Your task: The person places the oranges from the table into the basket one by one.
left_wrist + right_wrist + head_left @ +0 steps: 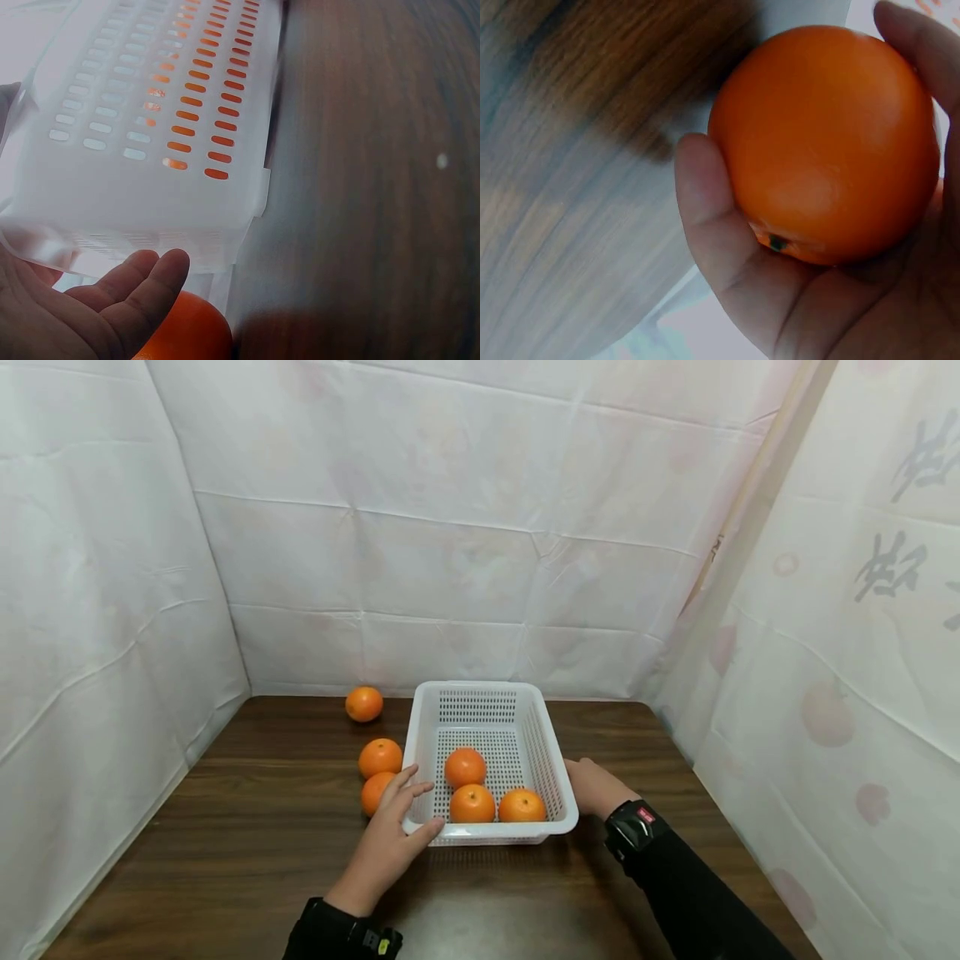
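Observation:
A white plastic basket [487, 832] with slotted sides stands on the table, holding three oranges: a rear one [465, 767] and two at the front, left [472, 804] and right [522, 806]. At its front left corner is my left hand [388, 843], fingers spread and fairly straight along the rim, thumb over the front edge. In the left wrist view two fingertips [166, 274] lie close against the basket's side. My right hand [597, 787] is beside the basket's right wall. Its fingers curl round another orange [825, 142], which the basket hides in the head view.
Left of the basket, three more oranges lie on the brown wooden table [247, 827]: one at the back [364, 703], one in the middle [380, 757] and one by my left hand [376, 793]. White cloth [450, 560] hangs behind and along both sides.

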`<state>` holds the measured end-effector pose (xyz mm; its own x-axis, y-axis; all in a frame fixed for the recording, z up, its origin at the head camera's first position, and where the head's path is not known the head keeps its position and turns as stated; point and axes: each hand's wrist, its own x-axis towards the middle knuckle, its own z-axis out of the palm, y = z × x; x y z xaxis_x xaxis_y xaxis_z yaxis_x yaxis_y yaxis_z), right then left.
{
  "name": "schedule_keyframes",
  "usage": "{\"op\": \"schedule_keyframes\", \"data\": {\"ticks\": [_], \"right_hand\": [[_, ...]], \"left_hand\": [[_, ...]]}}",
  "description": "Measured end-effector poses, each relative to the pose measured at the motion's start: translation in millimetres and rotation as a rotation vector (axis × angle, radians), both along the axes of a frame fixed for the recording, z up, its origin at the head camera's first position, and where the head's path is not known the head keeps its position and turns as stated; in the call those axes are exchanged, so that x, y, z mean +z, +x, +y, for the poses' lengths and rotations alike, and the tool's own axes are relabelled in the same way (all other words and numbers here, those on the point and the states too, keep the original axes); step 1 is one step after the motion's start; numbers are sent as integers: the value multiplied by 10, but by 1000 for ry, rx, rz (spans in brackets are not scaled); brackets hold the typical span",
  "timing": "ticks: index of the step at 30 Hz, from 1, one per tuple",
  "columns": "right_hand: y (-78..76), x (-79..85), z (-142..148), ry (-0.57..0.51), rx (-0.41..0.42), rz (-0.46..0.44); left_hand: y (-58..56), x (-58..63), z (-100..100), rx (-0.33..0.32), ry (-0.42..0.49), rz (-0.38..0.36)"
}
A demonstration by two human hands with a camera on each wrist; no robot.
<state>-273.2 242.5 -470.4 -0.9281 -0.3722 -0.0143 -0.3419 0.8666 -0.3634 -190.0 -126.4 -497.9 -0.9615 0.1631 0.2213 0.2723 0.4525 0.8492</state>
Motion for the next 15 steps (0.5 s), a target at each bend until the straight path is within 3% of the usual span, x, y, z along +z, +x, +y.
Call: {"op": "schedule_keyframes", "data": {"ticks": [3,15], "right_hand": [[24,-2,17,-22,2,3],[186,-13,27,-36,-169,38]], "left_hand": [[-2,5,-3,-3,2,5],[-3,10,-3,-6,5,12]]}}
